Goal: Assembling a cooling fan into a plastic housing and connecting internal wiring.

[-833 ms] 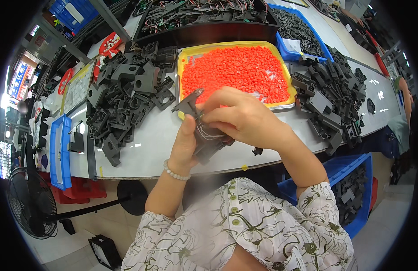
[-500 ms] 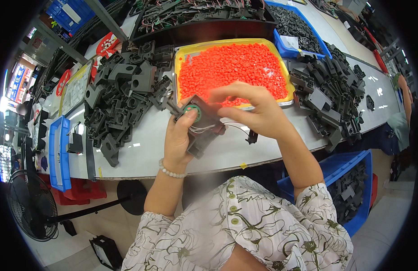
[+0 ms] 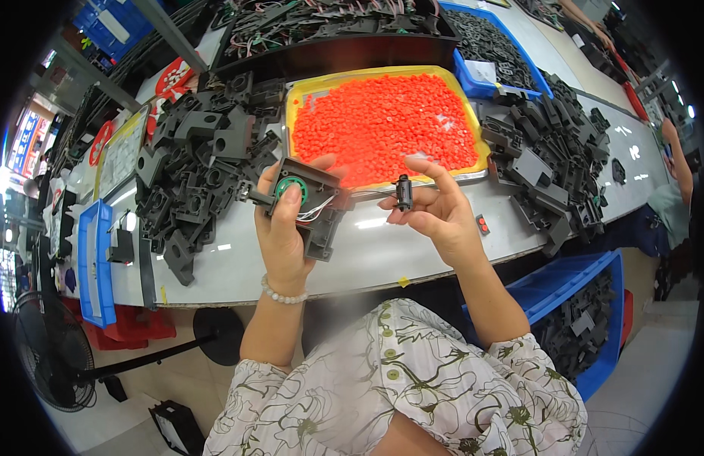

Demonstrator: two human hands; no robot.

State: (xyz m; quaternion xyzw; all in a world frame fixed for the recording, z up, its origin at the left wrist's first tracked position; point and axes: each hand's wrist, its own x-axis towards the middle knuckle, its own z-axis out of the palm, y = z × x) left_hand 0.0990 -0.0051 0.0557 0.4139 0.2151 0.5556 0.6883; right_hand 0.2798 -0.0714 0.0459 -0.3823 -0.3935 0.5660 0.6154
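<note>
One dark grey plastic housing [image 3: 312, 181], boxy and open-faced, is held above the tabletop [image 3: 375, 258] in the left hand [image 3: 282, 242], its thumb laid over a round green disc [image 3: 283, 184]. Thin white wires [image 3: 317, 208] are seen curving out of it. One small black cylinder [image 3: 404, 194], smooth and glossy, is pinched upright between the fingers of the right hand [image 3: 445, 222], and a thin wire is seen between the two parts.

Two heaps of angular matte plastic parts are spread, one left heap [image 3: 204, 167] and one right heap [image 3: 538, 167]. By the right wrist, one small red-and-black piece [image 3: 483, 224] is seen.

The yellow-edged tray [image 3: 481, 152] is filled with small red pieces [image 3: 382, 129] (too many to be counted). Dark parts and coloured wires are held in the black box [image 3: 352, 58]; dark parts are also contained in the blue bin [image 3: 467, 80] and, lower down, the blue crate [image 3: 561, 286].
</note>
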